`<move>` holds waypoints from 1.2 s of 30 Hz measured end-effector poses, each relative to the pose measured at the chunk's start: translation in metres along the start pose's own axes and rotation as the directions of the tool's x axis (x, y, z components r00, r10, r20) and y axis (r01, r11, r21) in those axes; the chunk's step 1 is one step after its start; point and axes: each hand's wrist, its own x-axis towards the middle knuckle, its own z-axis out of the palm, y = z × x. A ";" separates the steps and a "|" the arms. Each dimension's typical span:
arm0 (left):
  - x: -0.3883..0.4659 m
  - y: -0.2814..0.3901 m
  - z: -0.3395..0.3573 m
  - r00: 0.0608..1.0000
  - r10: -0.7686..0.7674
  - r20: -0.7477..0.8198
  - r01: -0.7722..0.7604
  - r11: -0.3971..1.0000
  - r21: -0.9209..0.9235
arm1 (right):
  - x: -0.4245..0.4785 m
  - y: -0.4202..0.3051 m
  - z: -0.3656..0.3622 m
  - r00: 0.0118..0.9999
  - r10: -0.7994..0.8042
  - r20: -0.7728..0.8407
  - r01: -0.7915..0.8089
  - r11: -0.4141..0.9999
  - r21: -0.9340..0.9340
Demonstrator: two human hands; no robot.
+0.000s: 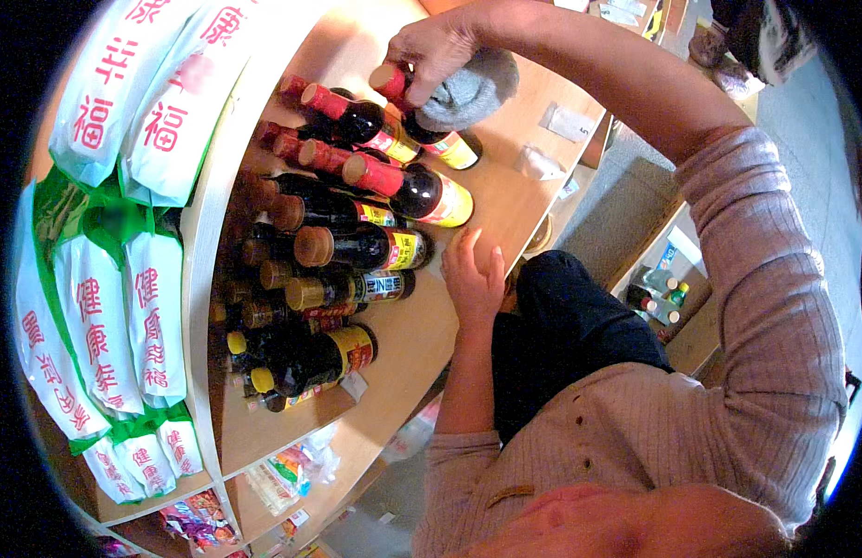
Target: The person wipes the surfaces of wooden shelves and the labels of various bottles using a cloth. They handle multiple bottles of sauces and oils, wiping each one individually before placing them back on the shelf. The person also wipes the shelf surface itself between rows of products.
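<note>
My right hand (431,59) grips the red-sealed neck (389,82) of a dark glass sauce bottle at the far end of the shelf. Against that bottle's body, under the hand, is a bunched grey cloth (469,91); whether fingers hold it too is hidden. The bottle's yellow label (455,150) shows below the cloth. My left hand (471,275) rests on the front of the wooden shelf (501,202), fingers slightly apart, holding nothing. Nearest to it stand a red-necked bottle (431,195) and a brown-capped bottle (365,247).
More sauce bottles stand in rows, including a gold-capped one (351,287) and a yellow-capped one (312,363). White-and-green printed packs (152,307) fill the shelf at left. Label holders (567,122) line the front edge. Packaged goods (284,474) lie on a lower shelf.
</note>
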 end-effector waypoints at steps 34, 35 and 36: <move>0.003 0.000 0.002 0.998 0.046 0.036 -0.047 0.998 0.034 | 0.024 0.098 0.084 0.979 -0.202 0.038 0.185 0.944 0.273; 0.002 -0.001 0.003 0.998 0.046 0.033 -0.047 0.998 0.039 | 0.028 0.097 0.082 0.977 -0.199 0.082 0.166 0.938 0.305; 0.001 -0.002 0.003 0.998 0.045 0.032 -0.047 0.998 0.045 | 0.033 0.099 0.081 0.972 -0.198 0.125 0.146 0.930 0.337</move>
